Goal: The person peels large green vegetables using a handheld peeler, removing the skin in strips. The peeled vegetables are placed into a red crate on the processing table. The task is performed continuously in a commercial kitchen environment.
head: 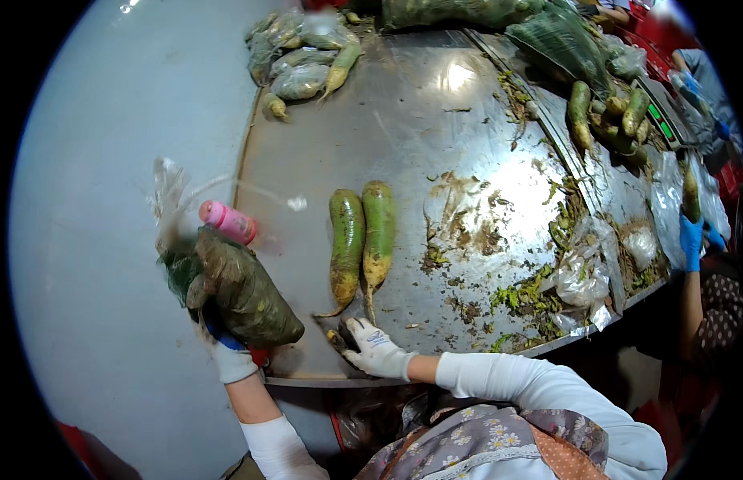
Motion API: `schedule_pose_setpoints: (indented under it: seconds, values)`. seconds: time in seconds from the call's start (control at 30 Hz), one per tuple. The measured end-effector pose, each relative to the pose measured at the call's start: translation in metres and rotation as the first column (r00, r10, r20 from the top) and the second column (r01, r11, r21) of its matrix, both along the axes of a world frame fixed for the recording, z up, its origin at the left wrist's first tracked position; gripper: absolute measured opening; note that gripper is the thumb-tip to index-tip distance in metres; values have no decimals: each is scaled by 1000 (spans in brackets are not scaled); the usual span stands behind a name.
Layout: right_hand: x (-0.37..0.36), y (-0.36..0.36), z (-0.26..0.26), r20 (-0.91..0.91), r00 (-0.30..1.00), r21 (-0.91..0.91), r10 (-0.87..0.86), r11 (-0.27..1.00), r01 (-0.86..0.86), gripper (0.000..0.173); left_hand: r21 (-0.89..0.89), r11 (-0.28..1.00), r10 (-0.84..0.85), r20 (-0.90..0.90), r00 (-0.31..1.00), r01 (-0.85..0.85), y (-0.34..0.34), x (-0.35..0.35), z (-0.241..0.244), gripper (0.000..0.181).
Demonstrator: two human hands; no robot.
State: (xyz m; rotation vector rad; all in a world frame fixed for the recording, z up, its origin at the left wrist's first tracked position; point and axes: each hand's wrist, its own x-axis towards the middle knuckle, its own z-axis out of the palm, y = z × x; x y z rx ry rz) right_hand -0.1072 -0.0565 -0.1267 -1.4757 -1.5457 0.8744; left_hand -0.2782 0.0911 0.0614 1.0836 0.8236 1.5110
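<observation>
My left hand, in a white glove with a blue palm, grips a bulging dark green bag at the table's left edge. What fills the bag cannot be told. Clear plastic film trails above it, partly blurred. My right hand, in a white glove with dirty fingertips, rests low over the metal table with its fingers apart. Just beyond those fingers lie two green radishes, the left one and the right one, side by side with their roots towards me.
A pink bottle lies beside the bag. Bagged radishes sit at the far left, large green sacks at the back. Soil and leaf scraps and crumpled plastic litter the right. A co-worker's blue-gloved hand holds a radish near a scale.
</observation>
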Motion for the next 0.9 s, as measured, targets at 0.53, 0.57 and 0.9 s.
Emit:
schedule_pose_setpoints:
  seconds: [0.53,0.57,0.9]
  values:
    - [251,-183,87,758,652,-409,-18,765,497,83,-169,952,-205,268,941,256,-21,18,-86,64]
    - [245,-176,69,779,626,-341,-34,815,469,83,-189,949,-195,273,942,251,-21,21,-87,59]
    - [267,-85,46,522,617,178,-589,783,597,66,-69,912,-379,238,894,405,-44,94,-71,65]
